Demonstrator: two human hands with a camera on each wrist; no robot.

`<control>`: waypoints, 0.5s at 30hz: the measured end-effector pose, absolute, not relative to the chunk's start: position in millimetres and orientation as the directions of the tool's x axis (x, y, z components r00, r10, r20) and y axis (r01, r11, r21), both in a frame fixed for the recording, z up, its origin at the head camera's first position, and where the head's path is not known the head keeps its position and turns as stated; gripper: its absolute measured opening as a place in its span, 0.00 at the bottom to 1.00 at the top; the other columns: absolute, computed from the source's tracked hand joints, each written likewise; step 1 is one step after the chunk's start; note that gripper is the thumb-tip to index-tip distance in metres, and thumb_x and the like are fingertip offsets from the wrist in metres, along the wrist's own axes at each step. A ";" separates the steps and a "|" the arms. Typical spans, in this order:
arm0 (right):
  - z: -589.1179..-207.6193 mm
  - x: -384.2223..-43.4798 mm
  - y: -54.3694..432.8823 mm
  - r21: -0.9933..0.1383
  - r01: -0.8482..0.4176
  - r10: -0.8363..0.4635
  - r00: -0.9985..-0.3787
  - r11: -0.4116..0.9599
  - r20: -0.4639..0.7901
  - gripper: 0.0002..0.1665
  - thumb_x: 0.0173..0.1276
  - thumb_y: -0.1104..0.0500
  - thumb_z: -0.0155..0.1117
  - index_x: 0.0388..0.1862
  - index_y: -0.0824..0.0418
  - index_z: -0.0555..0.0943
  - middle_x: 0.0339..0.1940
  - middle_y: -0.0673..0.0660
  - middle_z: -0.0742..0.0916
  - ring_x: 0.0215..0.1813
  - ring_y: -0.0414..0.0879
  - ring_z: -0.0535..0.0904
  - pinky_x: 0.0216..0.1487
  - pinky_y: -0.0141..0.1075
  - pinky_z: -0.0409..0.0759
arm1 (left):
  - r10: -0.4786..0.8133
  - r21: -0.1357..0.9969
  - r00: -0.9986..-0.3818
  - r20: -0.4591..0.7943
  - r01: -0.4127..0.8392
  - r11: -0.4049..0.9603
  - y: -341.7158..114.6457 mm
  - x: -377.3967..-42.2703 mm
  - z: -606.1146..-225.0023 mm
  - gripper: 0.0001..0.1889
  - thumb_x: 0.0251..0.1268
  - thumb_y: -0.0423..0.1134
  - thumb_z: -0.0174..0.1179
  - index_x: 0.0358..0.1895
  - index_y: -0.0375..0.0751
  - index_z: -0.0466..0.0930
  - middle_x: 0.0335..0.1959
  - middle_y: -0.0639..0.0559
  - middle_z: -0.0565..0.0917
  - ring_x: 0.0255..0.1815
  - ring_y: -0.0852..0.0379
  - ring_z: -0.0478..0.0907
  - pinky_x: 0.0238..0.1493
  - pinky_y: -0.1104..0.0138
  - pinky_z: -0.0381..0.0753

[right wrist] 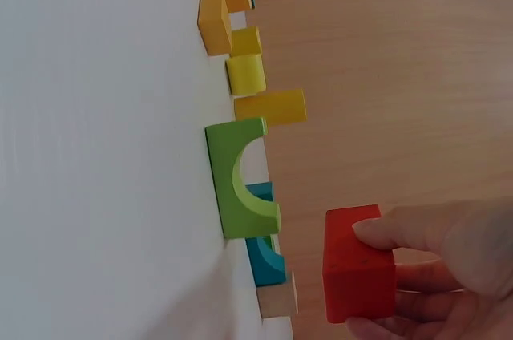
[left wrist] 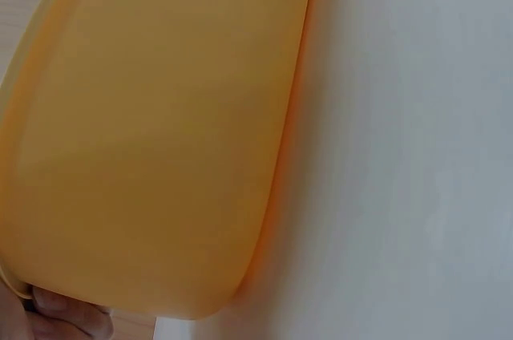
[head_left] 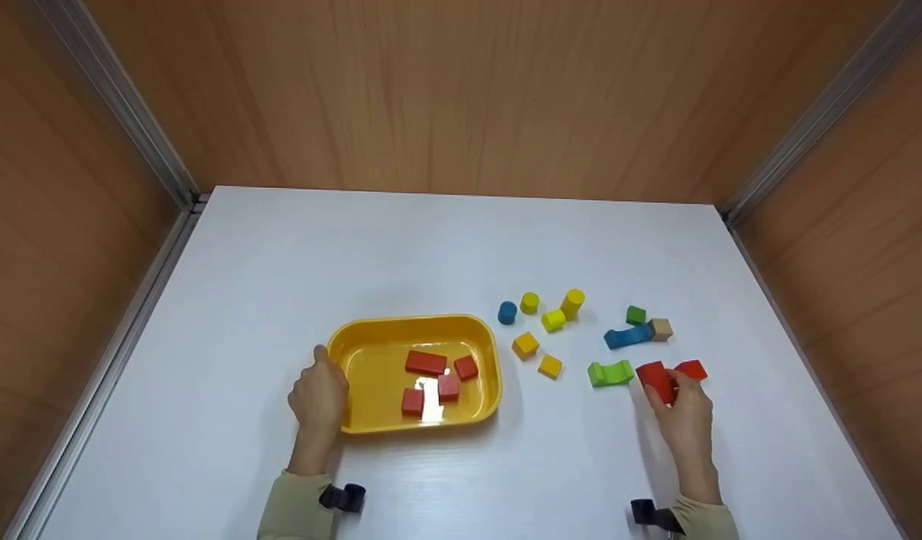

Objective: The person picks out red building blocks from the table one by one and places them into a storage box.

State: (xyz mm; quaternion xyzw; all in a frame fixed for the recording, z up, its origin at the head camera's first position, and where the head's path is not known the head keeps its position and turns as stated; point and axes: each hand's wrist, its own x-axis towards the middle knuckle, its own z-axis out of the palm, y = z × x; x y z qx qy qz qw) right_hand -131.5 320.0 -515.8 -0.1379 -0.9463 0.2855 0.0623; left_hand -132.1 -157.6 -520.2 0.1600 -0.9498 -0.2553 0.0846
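My left hand [head_left: 320,394] grips the left rim of a yellow tray [head_left: 367,414], its fingers curled at the edge. In the left wrist view the side of the tray fills much of the picture, with a few fingers at the lower left corner. Inside the tray lie several red blocks [head_left: 425,363]. On the right, my right hand [head_left: 686,420] pinches a red block [right wrist: 358,276] between thumb and fingers, raised above the white table. Another red block [head_left: 692,369] shows just beyond those fingers, partly hidden by them. A light green arch block [head_left: 611,373] lies to the left of the held block.
Between tray and right hand stand a blue cylinder [head_left: 507,313], several yellow cylinders [head_left: 572,304] and two orange-yellow cubes [head_left: 525,345]. Farther back right are a blue arch block [head_left: 627,336], a plain wood block [head_left: 661,329] and a dark green cube [head_left: 635,315]. Wooden walls [head_left: 461,97] enclose the table.
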 end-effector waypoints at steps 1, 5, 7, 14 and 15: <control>-510.1 -130.6 313.9 -0.571 0.220 0.290 -0.957 0.791 0.032 0.32 0.55 0.61 0.65 0.56 0.74 0.66 0.49 0.71 0.73 0.48 0.63 0.68 0.43 0.51 0.73 | -0.348 0.513 -0.934 0.079 -0.261 0.818 -157.7 -132.0 -520.1 0.12 0.64 0.32 0.42 0.48 0.28 0.64 0.13 0.46 0.70 0.11 0.52 0.66 0.12 0.62 0.65; -493.3 -127.6 294.0 -0.598 0.189 0.258 -0.966 0.779 0.031 0.29 0.56 0.65 0.63 0.55 0.74 0.66 0.49 0.71 0.74 0.48 0.62 0.69 0.47 0.51 0.71 | -0.353 0.510 -0.933 0.072 -0.270 0.817 -158.2 -132.0 -520.6 0.11 0.63 0.32 0.44 0.46 0.30 0.65 0.14 0.45 0.71 0.12 0.51 0.68 0.13 0.60 0.67; -490.5 -128.0 288.2 -0.604 0.167 0.238 -0.970 0.779 0.039 0.28 0.57 0.65 0.62 0.55 0.74 0.66 0.49 0.71 0.75 0.47 0.61 0.70 0.47 0.50 0.71 | -0.353 0.506 -0.933 0.070 -0.272 0.819 -158.3 -131.9 -520.6 0.09 0.63 0.32 0.45 0.44 0.30 0.65 0.14 0.44 0.71 0.13 0.51 0.68 0.13 0.60 0.67; -488.0 -135.2 269.9 -0.613 0.132 0.194 -0.980 0.779 0.034 0.28 0.57 0.64 0.63 0.55 0.72 0.67 0.47 0.68 0.76 0.47 0.59 0.71 0.46 0.48 0.72 | -0.350 0.498 -0.935 0.056 -0.278 0.821 -158.6 -133.0 -520.0 0.09 0.63 0.32 0.44 0.44 0.31 0.64 0.14 0.44 0.71 0.13 0.50 0.68 0.12 0.60 0.66; -487.5 -136.5 267.2 -0.617 0.135 0.191 -0.981 0.775 0.026 0.29 0.57 0.63 0.63 0.56 0.71 0.67 0.48 0.68 0.76 0.47 0.58 0.70 0.46 0.48 0.72 | -0.352 0.497 -0.934 0.055 -0.280 0.821 -158.6 -133.0 -520.0 0.09 0.63 0.32 0.44 0.44 0.31 0.64 0.14 0.44 0.72 0.13 0.50 0.69 0.12 0.59 0.66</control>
